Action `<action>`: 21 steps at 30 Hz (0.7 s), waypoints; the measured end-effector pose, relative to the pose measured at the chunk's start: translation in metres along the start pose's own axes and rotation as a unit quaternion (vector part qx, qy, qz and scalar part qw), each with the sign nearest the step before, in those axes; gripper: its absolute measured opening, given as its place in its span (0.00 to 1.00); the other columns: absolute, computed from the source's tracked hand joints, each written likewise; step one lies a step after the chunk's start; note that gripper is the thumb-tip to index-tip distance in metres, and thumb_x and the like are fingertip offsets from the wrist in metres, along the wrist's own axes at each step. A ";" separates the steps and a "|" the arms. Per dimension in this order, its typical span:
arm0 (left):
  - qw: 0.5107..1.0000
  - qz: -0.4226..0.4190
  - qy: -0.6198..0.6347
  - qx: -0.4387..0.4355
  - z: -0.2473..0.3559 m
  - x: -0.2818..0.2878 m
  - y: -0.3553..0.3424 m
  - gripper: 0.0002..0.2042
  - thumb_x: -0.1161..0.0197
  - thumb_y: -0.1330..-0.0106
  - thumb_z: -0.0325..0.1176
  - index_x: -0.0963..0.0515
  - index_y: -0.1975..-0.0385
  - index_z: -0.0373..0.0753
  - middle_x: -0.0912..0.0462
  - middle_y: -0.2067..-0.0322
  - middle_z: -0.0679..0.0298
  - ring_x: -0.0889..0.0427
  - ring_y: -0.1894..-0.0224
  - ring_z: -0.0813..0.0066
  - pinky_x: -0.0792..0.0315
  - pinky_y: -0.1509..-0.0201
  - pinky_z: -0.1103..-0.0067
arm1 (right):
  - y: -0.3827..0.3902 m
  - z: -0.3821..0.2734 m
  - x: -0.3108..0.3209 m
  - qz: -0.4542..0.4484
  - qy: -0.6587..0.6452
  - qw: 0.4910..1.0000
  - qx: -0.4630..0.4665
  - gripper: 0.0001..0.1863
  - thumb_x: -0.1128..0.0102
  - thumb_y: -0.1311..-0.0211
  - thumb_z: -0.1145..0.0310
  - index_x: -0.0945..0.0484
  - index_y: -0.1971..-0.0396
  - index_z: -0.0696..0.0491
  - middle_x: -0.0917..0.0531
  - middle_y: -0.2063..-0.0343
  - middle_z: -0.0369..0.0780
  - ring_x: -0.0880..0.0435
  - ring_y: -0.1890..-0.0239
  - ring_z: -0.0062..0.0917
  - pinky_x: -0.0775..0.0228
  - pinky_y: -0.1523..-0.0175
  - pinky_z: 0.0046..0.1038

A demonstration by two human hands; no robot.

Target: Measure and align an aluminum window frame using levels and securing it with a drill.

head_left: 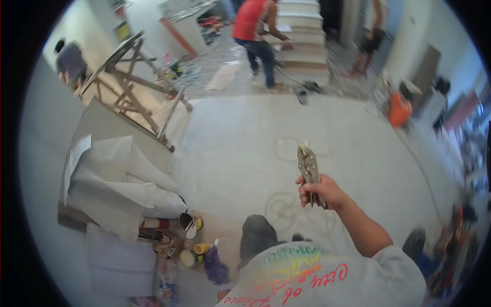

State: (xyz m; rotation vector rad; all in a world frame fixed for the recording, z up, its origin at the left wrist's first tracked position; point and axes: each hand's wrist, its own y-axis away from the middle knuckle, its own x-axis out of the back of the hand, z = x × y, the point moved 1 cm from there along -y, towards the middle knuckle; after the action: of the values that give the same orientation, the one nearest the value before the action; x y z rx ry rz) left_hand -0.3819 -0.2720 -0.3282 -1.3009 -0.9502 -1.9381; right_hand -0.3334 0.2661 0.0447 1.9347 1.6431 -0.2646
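Note:
My right hand point(327, 191) is wrapped round the handles of a pair of metal locking pliers point(308, 166), held up in front of me over the pale floor. The pliers' jaws point away from me, and a small whitish bit shows at their tip, too blurred to name. Beyond and below the pliers, a thin pale cord or hose point(282, 207) lies in loops on the floor. My left hand is out of view; only a sliver of skin shows by the left edge of my grey shirt point(358, 273).
At left, paper sheets point(115, 166) cover a board beside several cans point(190, 222) and a purple cloth point(216, 266). A wooden trestle point(128, 84) stands beyond. A person in red point(250, 23) bends by the stairs point(302, 38); two others are farther off. An orange bucket point(399, 109) stands right.

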 end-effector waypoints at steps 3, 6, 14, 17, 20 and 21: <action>0.998 0.009 0.033 0.050 -0.008 -0.011 -0.091 0.09 0.45 0.40 0.34 0.23 0.71 0.34 0.20 0.73 0.54 0.21 0.67 0.59 0.28 0.63 0.67 | -0.125 -0.004 0.001 0.021 0.172 0.985 0.006 0.18 0.43 0.41 0.69 0.27 0.51 0.55 0.27 0.80 0.33 0.26 0.79 0.19 0.31 0.74 0.26; 0.995 0.024 0.042 0.085 -0.043 0.010 -0.211 0.09 0.44 0.41 0.35 0.23 0.72 0.34 0.20 0.73 0.54 0.21 0.68 0.59 0.28 0.64 0.67 | -0.232 0.008 -0.004 0.032 0.374 0.925 -0.067 0.16 0.39 0.43 0.63 0.23 0.54 0.50 0.28 0.84 0.32 0.27 0.81 0.15 0.35 0.76 0.24; 0.829 -0.110 0.398 0.379 -0.091 0.167 -0.525 0.11 0.43 0.44 0.36 0.24 0.78 0.34 0.24 0.82 0.58 0.24 0.77 0.66 0.31 0.73 0.68 | -0.486 0.005 0.028 0.128 0.136 0.963 -0.195 0.18 0.36 0.43 0.70 0.25 0.52 0.58 0.23 0.75 0.34 0.25 0.78 0.18 0.32 0.73 0.22; 0.842 -0.047 0.472 0.258 -0.066 0.267 -0.710 0.12 0.39 0.43 0.38 0.23 0.75 0.34 0.22 0.80 0.60 0.25 0.80 0.71 0.32 0.79 0.73 | -0.567 -0.042 0.040 0.138 0.081 0.965 -0.206 0.17 0.38 0.42 0.72 0.26 0.53 0.60 0.21 0.73 0.37 0.21 0.78 0.20 0.25 0.73 0.25; 0.824 -0.078 0.518 0.216 -0.047 0.333 -0.861 0.10 0.40 0.43 0.38 0.22 0.77 0.37 0.28 0.85 0.67 0.32 0.85 0.79 0.38 0.83 0.78 | -0.655 -0.067 0.066 0.148 0.050 0.967 -0.200 0.15 0.39 0.41 0.72 0.26 0.55 0.60 0.19 0.70 0.39 0.19 0.77 0.23 0.20 0.70 0.29; 0.809 -0.101 0.543 0.200 -0.041 0.362 -0.925 0.09 0.40 0.43 0.37 0.22 0.75 0.37 0.26 0.83 0.67 0.31 0.83 0.81 0.37 0.82 0.79 | -0.711 -0.094 0.078 0.141 0.056 0.966 -0.209 0.15 0.39 0.41 0.72 0.25 0.56 0.60 0.19 0.70 0.40 0.19 0.79 0.22 0.21 0.72 0.28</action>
State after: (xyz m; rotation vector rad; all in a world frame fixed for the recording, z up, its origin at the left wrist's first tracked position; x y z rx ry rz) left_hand -1.2626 0.1740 -0.2071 0.2392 -0.7872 -2.0080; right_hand -1.0131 0.4332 -0.1309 1.8434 1.3336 0.2888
